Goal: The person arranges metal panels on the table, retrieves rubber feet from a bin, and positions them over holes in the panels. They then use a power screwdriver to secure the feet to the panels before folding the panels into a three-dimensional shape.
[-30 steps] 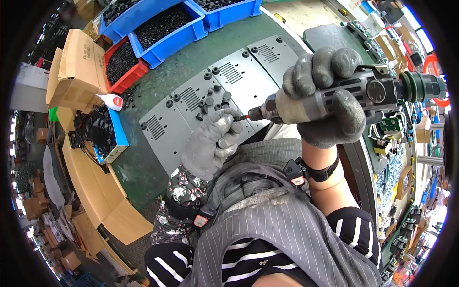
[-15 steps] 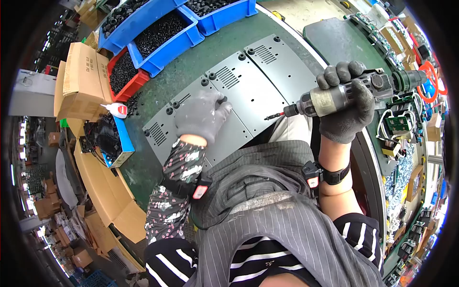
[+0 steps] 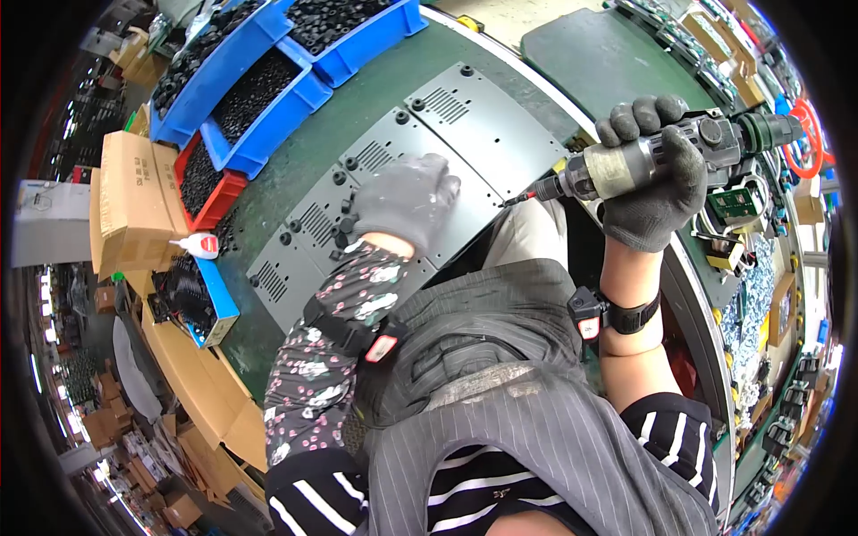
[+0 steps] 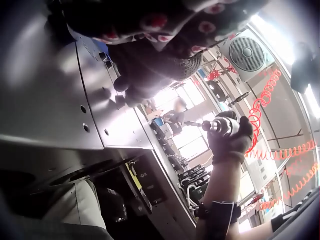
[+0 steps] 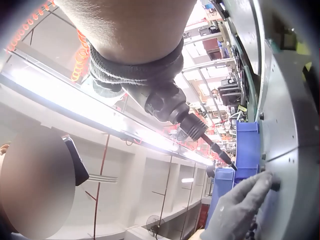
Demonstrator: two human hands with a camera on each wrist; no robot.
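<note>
A green-topped workbench (image 3: 375, 89) curved away in front of the person, containers crowding its far left side. Seen from the head, three blue bins (image 3: 306, 100) stood together, loaded with small black parts; a red bin (image 3: 227, 202) beside them held more, with some strewn on the bench nearby. An open cardboard box (image 3: 138, 192) sat next to the red bin, its contents hidden from me. A white bottle (image 3: 204, 246) with a red label lay near a blue-sided box (image 3: 217, 299) full of dark pieces. Grey metal panels (image 3: 496, 116) lay flat, round black feet (image 3: 351, 163) dotted along them and loose ones clustered by the left hand (image 3: 402, 201), which was low over the metal. The right hand (image 3: 657, 183) had its fingers wrapped around a power driver (image 3: 617, 174), its bit just past the panels' near edge.

From the left wrist, the driver was raised in that same grip, with a coiled red hose (image 4: 255, 110) and a fan (image 4: 247, 52) behind.

From the right wrist, the bit pointed toward the blue bins; the left hand's fingers reached close together to a dark foot, though I couldn't tell whether they pinched it.
</note>
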